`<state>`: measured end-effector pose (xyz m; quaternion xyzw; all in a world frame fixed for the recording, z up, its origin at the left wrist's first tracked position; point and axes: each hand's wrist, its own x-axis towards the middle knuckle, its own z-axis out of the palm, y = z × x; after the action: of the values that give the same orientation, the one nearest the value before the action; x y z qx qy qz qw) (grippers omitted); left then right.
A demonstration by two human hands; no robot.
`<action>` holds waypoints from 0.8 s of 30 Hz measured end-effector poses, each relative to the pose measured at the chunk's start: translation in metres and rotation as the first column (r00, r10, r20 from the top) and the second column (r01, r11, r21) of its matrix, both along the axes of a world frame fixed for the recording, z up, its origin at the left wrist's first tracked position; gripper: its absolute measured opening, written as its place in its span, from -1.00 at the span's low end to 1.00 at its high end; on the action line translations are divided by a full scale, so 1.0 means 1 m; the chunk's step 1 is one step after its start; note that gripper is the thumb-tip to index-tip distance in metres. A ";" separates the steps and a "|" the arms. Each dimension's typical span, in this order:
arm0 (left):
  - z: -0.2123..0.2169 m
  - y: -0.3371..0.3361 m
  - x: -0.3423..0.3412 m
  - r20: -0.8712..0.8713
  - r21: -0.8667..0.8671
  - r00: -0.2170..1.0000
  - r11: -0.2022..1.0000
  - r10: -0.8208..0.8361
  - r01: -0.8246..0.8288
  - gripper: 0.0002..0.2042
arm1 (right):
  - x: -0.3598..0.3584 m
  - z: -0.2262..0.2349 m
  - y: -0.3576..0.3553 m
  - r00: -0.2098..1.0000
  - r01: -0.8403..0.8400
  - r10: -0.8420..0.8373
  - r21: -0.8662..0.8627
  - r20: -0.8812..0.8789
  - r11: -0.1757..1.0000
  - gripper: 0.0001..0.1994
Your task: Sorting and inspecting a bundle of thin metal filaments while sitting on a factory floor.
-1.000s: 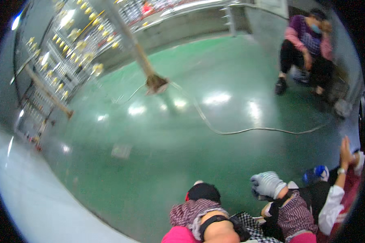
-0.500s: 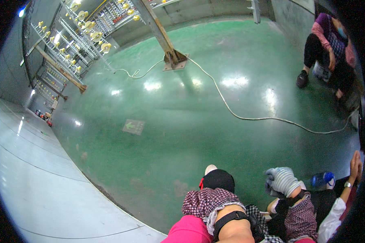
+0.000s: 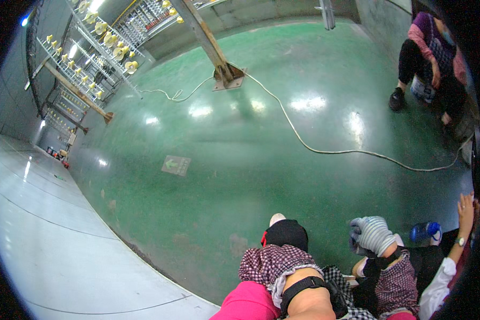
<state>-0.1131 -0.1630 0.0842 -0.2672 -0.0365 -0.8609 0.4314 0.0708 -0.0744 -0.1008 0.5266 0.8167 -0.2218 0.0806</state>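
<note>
My right hand point(image 3: 372, 236) wears a striped pale glove with greyish fingers, which curl downward beside my dark-trousered leg. Whatever lies inside those fingers, if anything, is hidden. A black strap point(image 3: 389, 258) circles that wrist above a checked sleeve point(image 3: 397, 288). On the left, my arm is bent, with a pink sleeve point(image 3: 250, 301), a checked cover point(image 3: 274, 265) at the elbow and a black strap point(image 3: 302, 287) around the bare forearm. The forearm leaves the picture at the lower edge, so my left hand does not show. Beyond the elbow is my black-covered knee point(image 3: 287, 234).
A blue bottle point(image 3: 422, 232) lies near a neighbouring person's raised hand point(image 3: 466, 213). Another person point(image 3: 429, 58) sits at the far right. A pale cable point(image 3: 330, 152) crosses the green floor past a steel post point(image 3: 205, 37). Yellow-spooled racks point(image 3: 112, 40) stand far left.
The neighbour's hands at the right edge were pressed together; now one shows with its fingers spread. My right hand stays almost where it was. The view has shifted slightly.
</note>
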 end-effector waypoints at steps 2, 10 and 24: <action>-0.001 -0.001 0.001 0.007 0.005 1.000 1.000 0.010 -0.010 -0.58 | 0.001 0.001 0.000 1.000 0.010 -0.010 0.002 -0.007 1.000 -0.78; -0.004 0.000 0.008 -0.068 0.007 0.994 0.996 -0.084 0.084 -0.58 | 0.004 0.002 0.000 1.000 0.000 0.000 0.010 -0.017 1.000 -0.79; -0.015 -0.013 -0.003 -0.061 -0.197 0.997 0.980 -0.041 0.028 -0.62 | -0.017 0.003 -0.003 0.998 0.004 -0.004 0.005 -0.056 1.000 -0.72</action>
<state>-0.1165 -0.1756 0.0694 -0.3366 -0.1026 -0.8514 0.3889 0.0541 -0.0779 -0.0974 0.5220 0.8182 -0.2344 0.0561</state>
